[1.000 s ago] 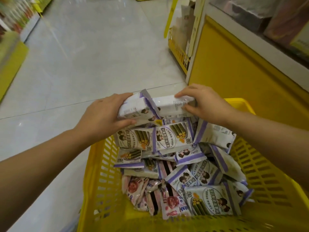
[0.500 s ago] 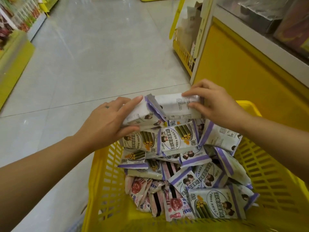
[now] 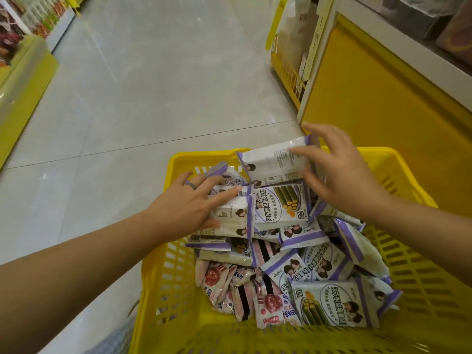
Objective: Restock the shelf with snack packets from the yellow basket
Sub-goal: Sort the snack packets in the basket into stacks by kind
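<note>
A yellow plastic basket (image 3: 419, 261) sits below me, heaped with several white-and-purple snack packets (image 3: 329, 302) and pink ones (image 3: 219, 279) near its front. My left hand (image 3: 189, 208) lies on a stack of white-and-purple packets (image 3: 229, 213) at the pile's far left, thumb under and fingers over them. My right hand (image 3: 337, 172) grips another white-and-purple packet (image 3: 273, 162), lifted slightly above the far side of the pile, back face up. The yellow-and-white shelf unit (image 3: 370, 98) stands at the right; its shelf contents are blurred.
Grey tiled floor (image 3: 153, 85) stretches ahead and to the left. A yellow rack with goods (image 3: 288, 62) stands beyond the shelf unit's corner. More yellow shelving (image 3: 23, 80) lines the far left of the aisle.
Both hands have drawn apart: the left one lowered onto packets at the pile's left, the right one kept its packet at the far side. The view has shifted so the basket sits more to the right.
</note>
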`<state>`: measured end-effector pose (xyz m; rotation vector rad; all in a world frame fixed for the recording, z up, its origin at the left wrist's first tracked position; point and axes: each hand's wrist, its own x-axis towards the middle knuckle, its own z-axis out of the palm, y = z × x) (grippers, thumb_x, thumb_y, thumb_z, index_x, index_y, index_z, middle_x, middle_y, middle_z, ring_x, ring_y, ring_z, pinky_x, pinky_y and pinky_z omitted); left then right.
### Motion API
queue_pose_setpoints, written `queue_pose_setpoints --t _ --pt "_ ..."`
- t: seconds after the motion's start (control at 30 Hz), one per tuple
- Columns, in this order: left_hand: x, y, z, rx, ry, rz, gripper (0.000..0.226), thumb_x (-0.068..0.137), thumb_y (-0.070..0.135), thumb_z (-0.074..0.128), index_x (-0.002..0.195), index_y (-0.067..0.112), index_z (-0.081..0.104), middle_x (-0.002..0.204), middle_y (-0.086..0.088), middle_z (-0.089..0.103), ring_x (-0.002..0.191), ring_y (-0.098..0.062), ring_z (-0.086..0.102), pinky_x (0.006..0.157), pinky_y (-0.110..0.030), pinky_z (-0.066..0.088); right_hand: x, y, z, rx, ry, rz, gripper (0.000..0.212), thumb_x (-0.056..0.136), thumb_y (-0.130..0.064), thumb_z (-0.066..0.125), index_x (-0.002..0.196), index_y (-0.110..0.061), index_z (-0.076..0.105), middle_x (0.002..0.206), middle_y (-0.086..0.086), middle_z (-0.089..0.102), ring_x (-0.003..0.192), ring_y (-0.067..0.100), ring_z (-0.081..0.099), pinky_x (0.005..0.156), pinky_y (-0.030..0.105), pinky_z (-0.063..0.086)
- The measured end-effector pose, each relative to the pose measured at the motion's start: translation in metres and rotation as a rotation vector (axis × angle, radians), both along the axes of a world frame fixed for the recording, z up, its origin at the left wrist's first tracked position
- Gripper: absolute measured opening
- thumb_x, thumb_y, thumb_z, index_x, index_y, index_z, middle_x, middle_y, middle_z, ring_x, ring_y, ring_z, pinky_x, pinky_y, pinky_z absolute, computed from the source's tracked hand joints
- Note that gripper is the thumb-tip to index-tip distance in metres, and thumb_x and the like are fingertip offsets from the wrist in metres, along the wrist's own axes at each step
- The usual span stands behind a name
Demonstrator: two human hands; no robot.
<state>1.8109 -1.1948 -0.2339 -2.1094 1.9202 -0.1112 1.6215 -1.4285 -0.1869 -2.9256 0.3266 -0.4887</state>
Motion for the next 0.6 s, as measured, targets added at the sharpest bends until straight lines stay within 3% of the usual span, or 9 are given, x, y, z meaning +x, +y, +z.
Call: queue_pose_setpoints --t 0.1,0.17,0.23,0.27,0.37,0.43,0.5,0.57,0.6 --pt "-0.015 0.005 -0.009 -0.016 0.007 -0.074 0.089 0.098 0.043 0.044 0.138 0.039 -0.036 0.161 -0.012 0.012 0.146 -0.033 0.018 0.116 -0.056 0.008 -0.033 0.017 -0.006 0.035 0.052 0.235 0.029 0.083 -0.018 0.059 0.11 -0.017 0.068 0.12 0.006 0.062 0.112 0.024 0.057 0.093 0.041 0.049" --pt "-0.027 0.008 -0.009 -0.018 -0.006 -0.184 0.105 0.086 0.019 0.063 0.146 0.036 -0.022 0.158 -0.016 0.02 0.143 -0.037 0.024 0.113 -0.059 0.012 -0.054 0.027 -0.014 0.13 0.193 0.349 0.024 0.087 -0.022 0.053 0.105 -0.019 0.069 0.104 -0.003 0.067 0.095 0.013 0.063 0.079 0.031 0.055" --pt "-0.033 0.009 -0.005 -0.059 -0.009 -0.263 0.112 0.068 0.008 0.075 0.15 0.033 0.004 0.152 -0.019 0.034 0.137 -0.041 0.036 0.108 -0.062 0.024 -0.068 0.037 -0.025 0.215 0.455 0.375 0.026 0.094 -0.03 0.049 0.114 -0.026 0.064 0.107 -0.009 0.065 0.094 0.007 0.062 0.08 0.027 0.053" --pt "-0.033 0.01 -0.005 -0.046 -0.018 -0.262 0.111 0.065 0.006 0.076 0.15 0.033 0.009 0.151 -0.019 0.035 0.136 -0.041 0.037 0.108 -0.062 0.026 -0.073 0.041 -0.034 0.239 0.613 0.386 0.028 0.096 -0.033 0.049 0.121 -0.029 0.059 0.115 -0.01 0.062 0.1 0.007 0.059 0.085 0.026 0.05" --pt "-0.033 0.01 -0.008 -0.008 -0.036 -0.215 0.104 0.079 0.016 0.069 0.149 0.039 -0.004 0.159 -0.015 0.019 0.144 -0.038 0.023 0.113 -0.061 0.015 -0.078 0.051 -0.06 0.142 1.038 0.354 0.046 0.097 -0.036 0.048 0.141 -0.027 0.04 0.137 0.0 0.048 0.114 0.019 0.054 0.092 0.034 0.047" --pt "-0.036 0.008 -0.005 -0.033 -0.04 -0.211 0.091 0.075 0.023 0.077 0.149 0.034 0.026 0.153 -0.017 0.033 0.137 -0.039 0.036 0.109 -0.062 0.024 -0.076 0.056 -0.072 0.054 1.135 0.318 0.051 0.097 -0.03 0.046 0.145 -0.022 0.033 0.14 0.007 0.044 0.113 0.027 0.055 0.091 0.039 0.049" --pt "-0.039 0.006 -0.003 -0.089 -0.014 -0.229 0.079 0.065 0.027 0.085 0.137 0.027 0.052 0.143 -0.02 0.047 0.127 -0.041 0.049 0.102 -0.064 0.031 -0.074 0.059 -0.082 0.067 1.17 0.268 0.056 0.095 -0.018 0.047 0.148 -0.021 0.028 0.136 0.01 0.048 0.103 0.027 0.058 0.078 0.037 0.051" --pt "-0.04 0.005 -0.004 -0.12 -0.01 -0.234 0.077 0.063 0.027 0.087 0.133 0.025 0.057 0.141 -0.02 0.049 0.126 -0.041 0.05 0.102 -0.065 0.031 -0.072 0.064 -0.086 0.084 1.202 0.225 0.059 0.093 -0.008 0.047 0.148 -0.019 0.027 0.119 0.013 0.058 0.08 0.021 0.055 0.058 0.03 0.044" --pt "-0.04 0.006 -0.004 -0.135 -0.002 -0.235 0.078 0.062 0.027 0.087 0.133 0.025 0.057 0.141 -0.02 0.048 0.126 -0.041 0.05 0.102 -0.065 0.031 -0.072 0.066 -0.087 0.091 1.218 0.209 0.056 0.092 -0.007 0.049 0.145 -0.018 0.033 0.113 0.012 0.059 0.075 0.018 0.051 0.056 0.029 0.039"
